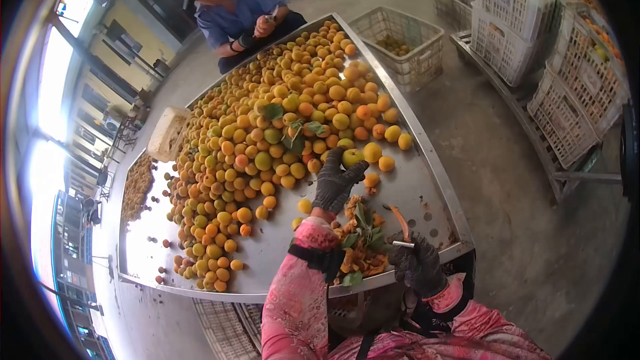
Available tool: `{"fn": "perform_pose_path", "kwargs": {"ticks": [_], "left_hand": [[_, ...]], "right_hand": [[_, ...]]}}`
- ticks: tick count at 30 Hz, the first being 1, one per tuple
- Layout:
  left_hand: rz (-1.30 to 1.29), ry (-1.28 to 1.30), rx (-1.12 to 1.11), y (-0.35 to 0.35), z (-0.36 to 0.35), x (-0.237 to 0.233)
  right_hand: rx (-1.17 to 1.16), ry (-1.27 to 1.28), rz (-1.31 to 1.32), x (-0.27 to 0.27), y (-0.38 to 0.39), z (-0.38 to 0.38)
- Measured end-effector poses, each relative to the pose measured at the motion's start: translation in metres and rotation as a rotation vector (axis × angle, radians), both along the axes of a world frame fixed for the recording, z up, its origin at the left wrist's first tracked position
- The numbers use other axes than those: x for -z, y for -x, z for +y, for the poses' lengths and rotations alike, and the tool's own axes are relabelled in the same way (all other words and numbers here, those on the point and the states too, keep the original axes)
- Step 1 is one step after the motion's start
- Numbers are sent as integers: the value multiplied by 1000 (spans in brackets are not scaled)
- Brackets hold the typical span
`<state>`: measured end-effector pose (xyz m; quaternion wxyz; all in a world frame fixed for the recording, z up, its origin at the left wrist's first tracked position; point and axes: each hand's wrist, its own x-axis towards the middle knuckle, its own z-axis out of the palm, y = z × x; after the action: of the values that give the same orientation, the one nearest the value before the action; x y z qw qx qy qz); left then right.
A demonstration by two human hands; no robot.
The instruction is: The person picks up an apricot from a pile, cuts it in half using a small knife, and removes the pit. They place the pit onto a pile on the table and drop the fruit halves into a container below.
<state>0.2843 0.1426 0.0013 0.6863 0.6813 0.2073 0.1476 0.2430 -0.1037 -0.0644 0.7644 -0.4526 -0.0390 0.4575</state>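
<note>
A wide heap of orange and yellow-green fruit (pixel 257 127) lies on a metal table (pixel 427 173) with a raised rim. My left hand (pixel 335 183), in a dark glove, reaches to the heap's right edge, its fingers apart and touching a green-yellow fruit (pixel 352 157); whether it grips that fruit is unclear. My right hand (pixel 419 267), gloved too, is closed around a small tool (pixel 403 244) with a metal part, from which an orange-brown strip (pixel 399 221) sticks up. Between my hands lies a pile of torn fruit flesh and leaves (pixel 363 247).
Across the table a person in a blue shirt (pixel 233 7) bends over the fruit. A white block-like container (pixel 169 135) sits at the left edge. Beyond the right rim stands a crate (pixel 407 53); stacked crates (pixel 510 33) of fruit rest on a cart (pixel 513 117). Leaves (pixel 293 140) lie on the heap.
</note>
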Motion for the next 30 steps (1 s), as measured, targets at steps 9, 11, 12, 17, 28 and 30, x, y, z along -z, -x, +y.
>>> {"fn": "perform_pose_path", "kwargs": {"ticks": [9,11,12,17,28,30], "left_hand": [[-452,7,-3,107,-64,-105],[-522,258,-37,136,-80,-113],[-520,260,-45,149,-83,-108],[-583,227,-193,193,-104,-92],[-604,355,-352,249,-122,-81],[-582,385,-340,257,-123,-79]], "right_hand": [[133,-78,-263,-61,6,10],[121,-9,-231,-65,7,12],[126,2,-246,-75,11,11],[102,-71,-346,-147,47,6],[-169,54,-1283,-159,107,4],[-135,35,-1367,-161,113,6]]}}
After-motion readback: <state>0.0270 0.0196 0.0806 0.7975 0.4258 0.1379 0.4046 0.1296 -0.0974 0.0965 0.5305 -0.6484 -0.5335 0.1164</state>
